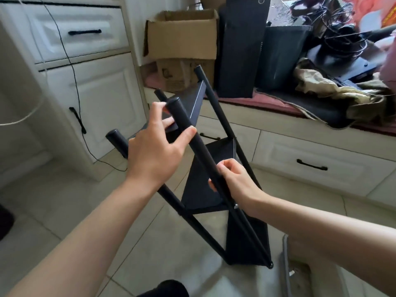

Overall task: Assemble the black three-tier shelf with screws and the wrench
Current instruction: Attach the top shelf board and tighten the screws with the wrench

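Tilting away up-left, the front pole (205, 159) is gripped low by the right hand (233, 181). Nearer its top (beside the upper tier (188, 103)), the left hand (156, 151) grasps pole and panel edge.

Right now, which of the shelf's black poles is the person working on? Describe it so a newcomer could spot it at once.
Start at the tilted black shelf on the tiled floor. The pole in question is the one nearest the camera, running diagonally across the frame. Unlike the other poles, it has both hands on it: the left hand near its capped top, the right hand pinching lower down.
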Action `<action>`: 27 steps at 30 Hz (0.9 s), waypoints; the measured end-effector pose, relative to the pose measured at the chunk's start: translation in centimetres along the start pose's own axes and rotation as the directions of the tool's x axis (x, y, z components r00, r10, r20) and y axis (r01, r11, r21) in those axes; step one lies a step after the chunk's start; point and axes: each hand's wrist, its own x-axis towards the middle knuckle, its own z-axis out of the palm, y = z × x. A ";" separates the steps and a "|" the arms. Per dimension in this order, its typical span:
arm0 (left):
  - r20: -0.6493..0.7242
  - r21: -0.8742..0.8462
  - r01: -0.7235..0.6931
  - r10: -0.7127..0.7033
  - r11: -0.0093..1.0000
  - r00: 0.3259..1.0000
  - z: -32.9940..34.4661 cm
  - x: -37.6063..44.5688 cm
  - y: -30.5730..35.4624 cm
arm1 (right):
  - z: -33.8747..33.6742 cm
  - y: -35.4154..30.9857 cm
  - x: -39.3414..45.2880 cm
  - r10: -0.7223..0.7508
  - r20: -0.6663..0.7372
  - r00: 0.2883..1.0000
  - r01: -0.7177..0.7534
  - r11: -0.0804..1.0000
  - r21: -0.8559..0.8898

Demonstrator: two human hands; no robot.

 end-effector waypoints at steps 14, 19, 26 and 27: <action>-0.126 -0.465 0.332 -0.433 0.820 0.893 4.4 -10.2 -17.7 | 5.7 10.6 6.6 -0.025 0.110 0.994 0.059 0.944 -0.324; -0.101 -0.593 0.399 -0.556 0.700 0.825 6.5 -13.4 -22.1 | 7.1 14.2 7.4 0.038 0.168 0.985 0.034 0.913 -0.406; -0.021 -0.624 0.520 -0.677 0.583 0.735 7.5 -17.6 -26.9 | 9.7 17.3 7.0 0.140 0.208 0.968 -0.020 0.870 -0.492; -0.011 -0.614 0.534 -0.682 0.582 0.731 7.5 -18.1 -27.2 | 9.9 17.8 6.9 0.149 0.215 0.965 -0.023 0.866 -0.499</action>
